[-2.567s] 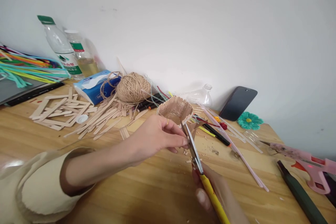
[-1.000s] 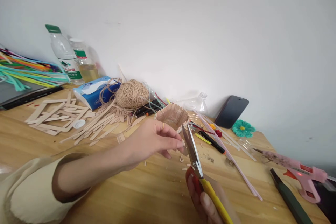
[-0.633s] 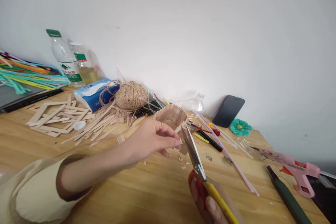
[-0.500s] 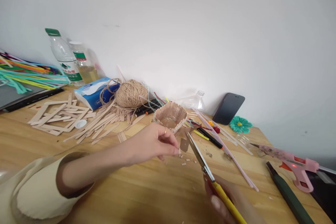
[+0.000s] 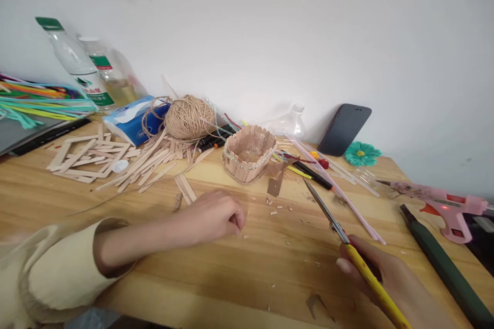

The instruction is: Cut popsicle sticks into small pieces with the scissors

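Observation:
My left hand (image 5: 218, 216) is low over the wooden table, its fingers curled inward. Whatever those fingers may hold is hidden. A pair of scissors (image 5: 328, 213) with yellow handles is in my right hand (image 5: 380, 272), blades together and pointing away toward the table's back. Beyond my left hand stands a small basket (image 5: 239, 168) of upright wooden craft sticks, trimmed with glittery cord. A brown scrap (image 5: 275, 186) lies beside it. Tiny wood clippings (image 5: 274, 213) are scattered between my hands. Two or three flat craft sticks (image 5: 186, 188) lie just behind my left hand.
At the left are piled craft sticks (image 5: 146, 164), a twine ball (image 5: 189, 117), a tissue pack (image 5: 137, 121) and bottles (image 5: 73, 59). A phone (image 5: 345, 129) leans on the wall. A pink glue gun (image 5: 440, 203) and a dark green tool (image 5: 443, 262) lie at the right.
My left hand has drawn back left from the clippings, and its fingers have curled in. My right hand has moved right with the scissors. The view has shifted, exposing the whole basket.

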The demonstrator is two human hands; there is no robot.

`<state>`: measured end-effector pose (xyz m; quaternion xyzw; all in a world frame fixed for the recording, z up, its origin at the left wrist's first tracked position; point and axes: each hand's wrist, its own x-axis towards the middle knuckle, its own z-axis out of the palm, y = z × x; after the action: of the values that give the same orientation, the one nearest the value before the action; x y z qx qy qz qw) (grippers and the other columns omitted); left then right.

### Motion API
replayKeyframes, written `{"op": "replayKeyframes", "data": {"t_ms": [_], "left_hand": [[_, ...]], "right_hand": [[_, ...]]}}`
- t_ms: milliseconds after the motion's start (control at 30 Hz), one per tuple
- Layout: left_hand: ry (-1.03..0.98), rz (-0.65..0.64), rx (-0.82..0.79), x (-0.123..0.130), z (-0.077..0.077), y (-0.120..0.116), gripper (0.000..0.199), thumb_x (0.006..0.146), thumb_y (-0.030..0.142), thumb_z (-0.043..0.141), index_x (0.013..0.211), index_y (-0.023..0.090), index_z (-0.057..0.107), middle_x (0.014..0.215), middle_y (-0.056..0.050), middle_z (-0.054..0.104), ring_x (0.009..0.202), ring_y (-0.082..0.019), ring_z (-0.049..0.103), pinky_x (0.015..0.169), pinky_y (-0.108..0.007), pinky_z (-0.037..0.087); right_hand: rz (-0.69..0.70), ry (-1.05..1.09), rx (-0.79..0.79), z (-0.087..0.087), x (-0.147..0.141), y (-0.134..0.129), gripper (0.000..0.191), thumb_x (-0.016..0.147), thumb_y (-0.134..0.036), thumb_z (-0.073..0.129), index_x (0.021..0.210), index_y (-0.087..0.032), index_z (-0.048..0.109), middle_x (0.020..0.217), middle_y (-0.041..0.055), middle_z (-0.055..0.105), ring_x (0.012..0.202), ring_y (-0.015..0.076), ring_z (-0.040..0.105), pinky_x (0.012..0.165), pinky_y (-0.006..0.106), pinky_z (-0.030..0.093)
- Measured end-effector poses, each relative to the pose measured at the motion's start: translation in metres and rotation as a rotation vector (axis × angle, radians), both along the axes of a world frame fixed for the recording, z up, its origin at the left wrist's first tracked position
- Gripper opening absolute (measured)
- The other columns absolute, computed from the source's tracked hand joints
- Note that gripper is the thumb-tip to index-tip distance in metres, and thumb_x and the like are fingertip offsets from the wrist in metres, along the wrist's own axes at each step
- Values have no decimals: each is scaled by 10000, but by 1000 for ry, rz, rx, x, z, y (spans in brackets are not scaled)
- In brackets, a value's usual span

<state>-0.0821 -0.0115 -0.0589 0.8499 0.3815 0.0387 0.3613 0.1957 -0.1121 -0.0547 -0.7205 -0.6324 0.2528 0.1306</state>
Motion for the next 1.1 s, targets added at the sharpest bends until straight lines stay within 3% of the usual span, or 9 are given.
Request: {"op": "replayKeyframes", "data": {"t_ms": [200, 333, 500, 633, 867, 1100], "left_hand": [[-20, 107, 9, -12, 10, 6, 216, 765, 159, 492, 839, 218, 685, 864, -13, 713, 795, -180, 621, 700, -259, 424], [-97, 248, -91, -25, 14, 13, 161, 786, 253, 513, 826, 200, 660, 801, -6, 710, 758, -163, 630, 701, -247, 443], [-113, 270, -49, -40, 17, 21, 193, 815, 258, 474, 811, 193, 656, 822, -15, 693, 766, -161, 616, 693, -244, 441], [-80, 282, -39, -47, 15, 24, 160, 773, 223, 524, 830, 209, 673, 864, -12, 691, 784, -161, 607, 700, -237, 442], [48, 136, -39, -40, 13, 25, 147, 763, 181, 546, 805, 196, 686, 836, -10, 690, 766, -148, 607, 684, -231, 420], [98, 11, 16, -32, 8, 30, 130, 755, 134, 564, 754, 205, 674, 809, 11, 661, 823, -149, 579, 730, -232, 400]], "right_hand": [[-48, 190, 6, 0, 5, 2, 431, 697, -630, 513, 613, -207, 486, 528, 0, 493, 449, 148, 440, 396, 254, 349], [-59, 488, 182, 0, 1, 6, 455, 758, -630, 451, 556, -223, 468, 450, -7, 429, 398, 143, 376, 400, 288, 321], [-118, 827, 278, -1, -9, 13, 399, 834, -556, 420, 624, -235, 528, 489, 0, 431, 415, 153, 373, 411, 302, 326], [-96, 941, 305, 0, -17, 31, 383, 795, -570, 481, 654, -224, 567, 550, 7, 461, 438, 144, 382, 406, 292, 329], [-94, 1071, 283, 8, -35, 64, 429, 722, -630, 537, 612, -218, 578, 490, -14, 460, 387, 119, 399, 372, 254, 355], [-131, 1035, 336, 12, -27, 67, 431, 687, -631, 541, 571, -222, 612, 418, 0, 486, 330, 129, 388, 283, 236, 348]]}}
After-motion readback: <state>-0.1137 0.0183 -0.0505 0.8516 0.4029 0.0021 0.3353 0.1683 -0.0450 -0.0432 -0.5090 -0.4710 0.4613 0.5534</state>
